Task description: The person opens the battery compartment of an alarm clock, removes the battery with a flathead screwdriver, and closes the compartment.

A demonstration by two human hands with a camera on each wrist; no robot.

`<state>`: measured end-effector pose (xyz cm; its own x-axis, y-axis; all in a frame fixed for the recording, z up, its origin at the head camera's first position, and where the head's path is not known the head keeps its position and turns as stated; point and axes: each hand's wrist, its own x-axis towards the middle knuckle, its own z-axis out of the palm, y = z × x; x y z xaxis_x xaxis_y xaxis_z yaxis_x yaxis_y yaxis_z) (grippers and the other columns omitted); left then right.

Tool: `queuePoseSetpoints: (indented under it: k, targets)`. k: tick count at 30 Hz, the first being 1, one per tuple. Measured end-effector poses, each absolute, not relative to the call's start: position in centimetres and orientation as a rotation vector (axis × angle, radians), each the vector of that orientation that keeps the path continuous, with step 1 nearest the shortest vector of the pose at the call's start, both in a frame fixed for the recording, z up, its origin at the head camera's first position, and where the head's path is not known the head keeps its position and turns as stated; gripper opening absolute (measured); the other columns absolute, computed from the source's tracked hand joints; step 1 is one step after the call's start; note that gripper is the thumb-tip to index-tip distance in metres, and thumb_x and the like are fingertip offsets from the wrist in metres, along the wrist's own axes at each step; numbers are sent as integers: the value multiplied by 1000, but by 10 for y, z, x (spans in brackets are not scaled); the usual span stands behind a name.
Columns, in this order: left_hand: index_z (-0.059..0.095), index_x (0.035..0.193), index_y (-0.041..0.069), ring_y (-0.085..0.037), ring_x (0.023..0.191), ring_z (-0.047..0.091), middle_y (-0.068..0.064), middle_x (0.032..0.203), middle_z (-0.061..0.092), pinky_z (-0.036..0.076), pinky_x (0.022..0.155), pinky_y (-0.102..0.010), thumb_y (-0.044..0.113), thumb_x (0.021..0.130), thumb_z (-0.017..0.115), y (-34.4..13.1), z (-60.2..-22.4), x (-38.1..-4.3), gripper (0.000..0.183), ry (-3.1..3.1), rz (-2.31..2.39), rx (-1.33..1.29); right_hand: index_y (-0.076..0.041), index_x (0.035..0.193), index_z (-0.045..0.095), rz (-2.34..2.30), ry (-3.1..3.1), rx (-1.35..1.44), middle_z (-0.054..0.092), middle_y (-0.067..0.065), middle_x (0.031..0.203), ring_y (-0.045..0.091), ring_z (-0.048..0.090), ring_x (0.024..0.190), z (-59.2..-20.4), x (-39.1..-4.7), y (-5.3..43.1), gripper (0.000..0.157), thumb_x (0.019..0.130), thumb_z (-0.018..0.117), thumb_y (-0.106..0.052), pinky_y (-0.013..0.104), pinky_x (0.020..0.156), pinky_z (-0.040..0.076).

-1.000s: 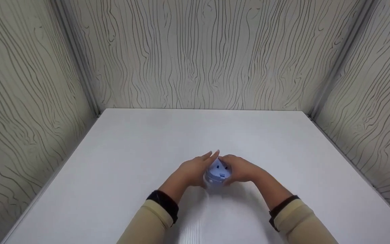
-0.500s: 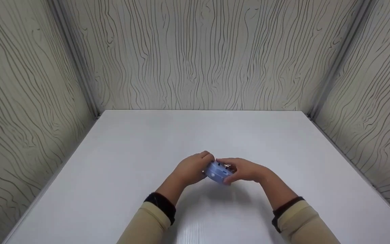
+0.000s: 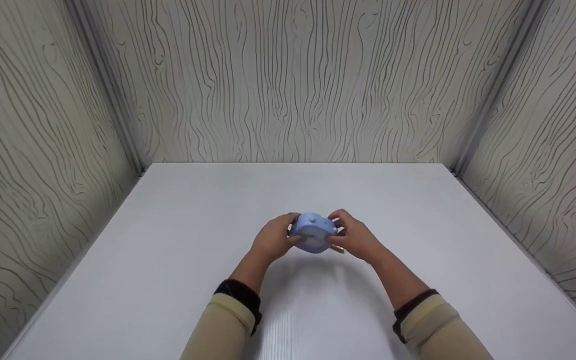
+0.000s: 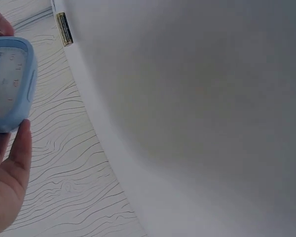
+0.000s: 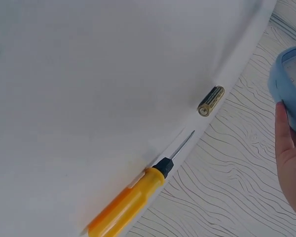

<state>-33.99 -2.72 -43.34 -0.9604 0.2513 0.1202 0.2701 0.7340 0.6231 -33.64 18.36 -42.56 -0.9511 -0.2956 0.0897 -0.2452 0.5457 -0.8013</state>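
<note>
A light-blue alarm clock (image 3: 313, 233) is held up above the white table, its dial tilted toward me. My left hand (image 3: 272, 239) grips its left side with the thumb on the front, and my right hand (image 3: 357, 240) grips the right side. In the left wrist view, the clock (image 4: 9, 81) shows a white dial with an orange hand, fingertips on its rim. In the right wrist view, part of the clock (image 5: 288, 81) rests against the fingers of my right hand (image 5: 292, 163). Its back is hidden.
A gold-and-black battery (image 5: 211, 101) lies on the white table (image 3: 208, 200), beyond the clock in the head view. A screwdriver (image 5: 133, 197) with a yellow handle lies near it in the right wrist view. Wood-patterned panels (image 3: 288, 90) enclose the table's back and sides.
Both hands have turned the clock so its dial faces me and have raised it slightly away from me. The battery has come into view beside the right hand.
</note>
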Motion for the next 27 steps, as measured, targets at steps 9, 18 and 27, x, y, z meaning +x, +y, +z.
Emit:
queuePoseSetpoints:
  k: [9, 18, 27]
  targets:
    - [39, 139, 10, -26, 126, 42, -9, 136, 47, 35, 103, -40, 40, 86, 59, -27, -445, -353, 64, -2932, -1220, -318, -9, 111, 46, -1505, 2679, -153, 61, 16, 109, 26, 62, 93, -439, -352, 164, 35, 84, 66, -21, 33, 73, 54]
    - [34, 133, 7, -30, 116, 50, -19, 124, 53, 42, 96, -41, 30, 77, 73, -23, -449, -357, 72, -3003, -1213, -146, -4, 117, 52, -1307, 2725, -54, 58, 15, 111, 23, 58, 93, -447, -364, 149, 35, 87, 62, -20, 30, 70, 52]
    - [42, 128, -5, -32, 114, 50, -21, 119, 53, 39, 98, -40, 22, 63, 83, -21, -456, -362, 82, -3069, -1064, -149, -4, 139, 35, -1056, 2797, -212, 39, 19, 140, 36, 33, 129, -455, -370, 144, 66, 82, 66, -16, 47, 105, 29]
